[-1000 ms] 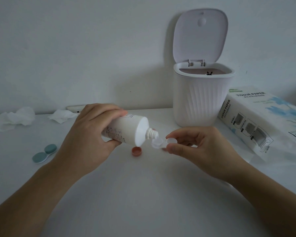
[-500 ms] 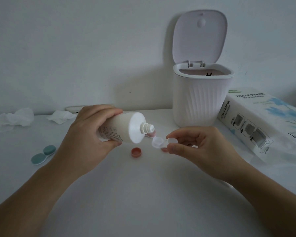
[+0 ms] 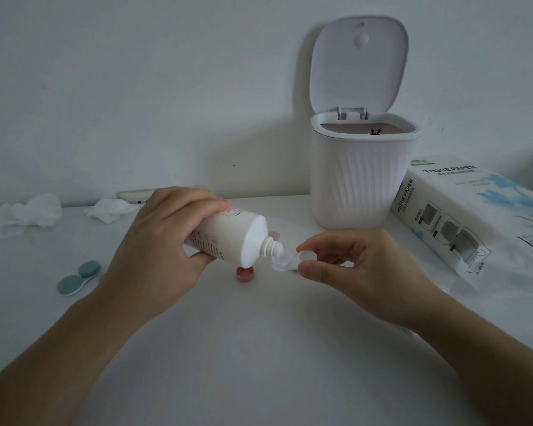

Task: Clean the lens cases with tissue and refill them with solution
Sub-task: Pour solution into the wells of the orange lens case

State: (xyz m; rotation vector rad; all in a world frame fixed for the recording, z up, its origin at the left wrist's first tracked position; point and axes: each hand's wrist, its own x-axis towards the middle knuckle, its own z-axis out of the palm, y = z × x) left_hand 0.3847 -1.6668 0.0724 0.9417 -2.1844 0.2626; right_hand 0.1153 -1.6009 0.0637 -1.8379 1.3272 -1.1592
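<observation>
My left hand (image 3: pixel 163 241) grips a white solution bottle (image 3: pixel 228 238), tilted with its open nozzle pointing down-right over the left well of a clear lens case (image 3: pixel 285 261). My right hand (image 3: pixel 360 265) pinches that case by its right well, a little above the table. Two pink caps lie on the table: one (image 3: pixel 245 273) under the bottle, another (image 3: pixel 274 235) behind the nozzle. A teal lens case (image 3: pixel 79 277) with its lids on sits at the left.
A white bin (image 3: pixel 363 176) with its lid up stands at the back right. A tissue paper pack (image 3: pixel 477 222) lies to its right. Crumpled tissues (image 3: pixel 28 215) (image 3: pixel 111 209) rest by the wall at the left.
The bottle was tipped back away from the case half a second ago; now its nozzle is down over the case's left well again. My right hand has stayed in place.
</observation>
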